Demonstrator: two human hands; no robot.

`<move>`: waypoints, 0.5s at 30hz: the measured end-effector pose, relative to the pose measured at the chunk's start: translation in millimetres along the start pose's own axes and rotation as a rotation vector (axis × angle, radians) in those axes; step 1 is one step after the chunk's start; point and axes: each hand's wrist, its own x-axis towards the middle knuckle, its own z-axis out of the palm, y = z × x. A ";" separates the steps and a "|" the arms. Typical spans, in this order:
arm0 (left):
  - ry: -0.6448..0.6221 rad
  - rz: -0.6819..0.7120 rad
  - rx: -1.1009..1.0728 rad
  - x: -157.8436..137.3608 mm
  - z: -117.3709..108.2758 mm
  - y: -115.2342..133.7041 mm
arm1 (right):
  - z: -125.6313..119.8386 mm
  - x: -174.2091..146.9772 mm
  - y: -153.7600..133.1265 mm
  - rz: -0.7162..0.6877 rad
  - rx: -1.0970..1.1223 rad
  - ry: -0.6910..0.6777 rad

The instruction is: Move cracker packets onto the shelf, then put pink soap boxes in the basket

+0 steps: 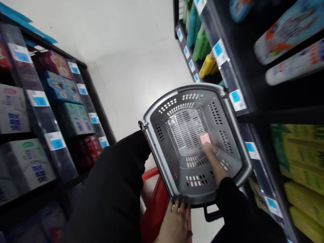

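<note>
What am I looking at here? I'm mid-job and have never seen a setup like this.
There's no machine: these are a person's two bare hands. The single picture comes from a camera worn on the head, looking forward and down. The right hand reaches inside a gray basket, holding a small pink item, too blurred to identify. The left hand has its fingers at the basket's near rim. Instead of a table, you see shelves: boxes at the picture's left, bottles and yellow packs at its right.
</note>
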 end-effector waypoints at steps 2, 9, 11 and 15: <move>0.078 0.003 0.088 -3.6 -3.3 0.4 | -26.0 -31.3 -10.5 -0.008 -0.014 -0.015; 0.365 0.039 0.179 -18.8 -31.2 -21.3 | -132.7 -239.7 -6.4 -0.074 0.008 0.414; 0.413 0.026 0.209 -27.7 -31.2 -33.2 | -165.4 -303.9 22.7 -0.005 0.013 0.687; 0.470 -0.037 0.235 -48.3 -17.4 -52.9 | -223.0 -375.3 97.1 0.313 -0.008 1.153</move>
